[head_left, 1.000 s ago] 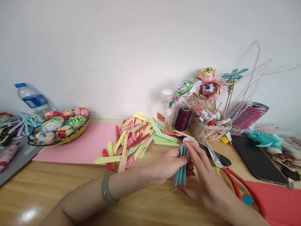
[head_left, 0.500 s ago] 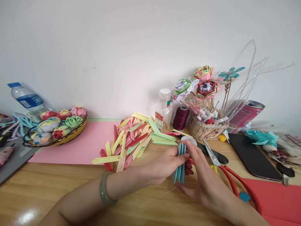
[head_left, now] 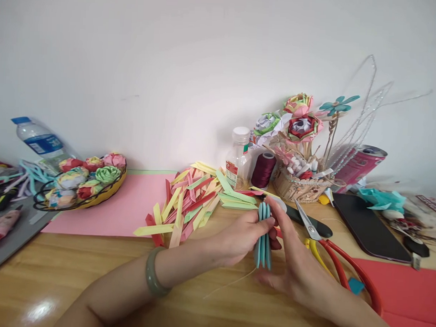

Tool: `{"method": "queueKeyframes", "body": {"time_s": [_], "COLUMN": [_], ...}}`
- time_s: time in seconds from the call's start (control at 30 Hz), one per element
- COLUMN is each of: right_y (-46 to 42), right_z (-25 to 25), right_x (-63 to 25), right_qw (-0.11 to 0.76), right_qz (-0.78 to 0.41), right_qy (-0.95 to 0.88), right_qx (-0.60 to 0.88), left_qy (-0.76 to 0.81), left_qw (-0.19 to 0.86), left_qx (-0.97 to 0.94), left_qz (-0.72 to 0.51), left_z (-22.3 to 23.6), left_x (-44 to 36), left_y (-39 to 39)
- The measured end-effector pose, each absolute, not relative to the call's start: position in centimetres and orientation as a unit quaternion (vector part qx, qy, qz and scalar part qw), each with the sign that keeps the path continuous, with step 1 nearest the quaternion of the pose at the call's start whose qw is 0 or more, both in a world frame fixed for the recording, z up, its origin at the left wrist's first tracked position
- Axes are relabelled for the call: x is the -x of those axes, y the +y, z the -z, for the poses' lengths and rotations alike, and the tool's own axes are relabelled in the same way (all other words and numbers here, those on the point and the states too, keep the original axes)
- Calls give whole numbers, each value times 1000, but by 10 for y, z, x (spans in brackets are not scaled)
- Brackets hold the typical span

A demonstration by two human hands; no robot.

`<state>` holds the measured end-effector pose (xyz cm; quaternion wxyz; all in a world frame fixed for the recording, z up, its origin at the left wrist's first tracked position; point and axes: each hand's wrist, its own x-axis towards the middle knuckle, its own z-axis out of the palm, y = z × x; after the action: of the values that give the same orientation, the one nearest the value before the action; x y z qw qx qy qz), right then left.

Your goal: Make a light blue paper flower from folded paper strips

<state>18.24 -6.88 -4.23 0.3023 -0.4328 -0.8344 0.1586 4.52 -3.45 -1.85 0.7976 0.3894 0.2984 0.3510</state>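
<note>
My left hand (head_left: pixel 238 238) is closed around a stack of folded light-blue paper pieces (head_left: pixel 263 253), thumb pressed across its front. The folded pieces stand on edge, side by side. My right hand (head_left: pixel 295 259) curves around the right side of the stack. Its fingers reach up to the top edge, and its thumb is apart, low beside the stack's bottom end. Fingertips behind the stack are partly hidden. A thin pale thread (head_left: pixel 230 282) trails from the bottom of the stack toward the lower left, over the wooden table (head_left: pixel 103 269).
Folded paper strips (head_left: pixel 188 200) lie heaped left of my hands. Red-handled scissors (head_left: pixel 338 263) rest close by my right wrist. Behind stand a clear bottle (head_left: pixel 238 157), a maroon thread spool (head_left: pixel 263 171) and a flower basket (head_left: pixel 299 185). A black phone (head_left: pixel 371 228) lies at right.
The view has shifted slightly. The blue stack stands a little more upright, and my right thumb sits slightly farther from its bottom end. My left hand keeps its hold.
</note>
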Motion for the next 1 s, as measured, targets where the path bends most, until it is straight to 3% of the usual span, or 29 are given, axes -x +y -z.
{"method": "queueKeyframes", "body": {"time_s": [0.23,0.47,0.6,0.7,0.83,1.0], "right_y": [-71,-71,-74,-76,-74,-69], "right_z": [42,44,40,33,24,20], "right_x": [-179,-171,-166,-164,-169,-180], "right_qw": [448,286,242,254,303,323], "right_qz": [-117,-173,-224,-305,-505,-712], "right_qy": [-724,-778,-771,-743,-665,-519], "right_qx": [511,532,545,539,459,346], "left_qy": [300,302,322,325,304,297], "left_qw": [773,745,709,712,740,716], "left_qx": [-303,-332,-367,-394,-426,-453], "left_qz": [-470,-494,-508,-481,-423,-440], "left_z": [13,15,22,26,29,25], "left_x": [-45,-48,-51,-51,-49,-46], "left_y": [-34,-42,-46,-46,-44,-43]}}
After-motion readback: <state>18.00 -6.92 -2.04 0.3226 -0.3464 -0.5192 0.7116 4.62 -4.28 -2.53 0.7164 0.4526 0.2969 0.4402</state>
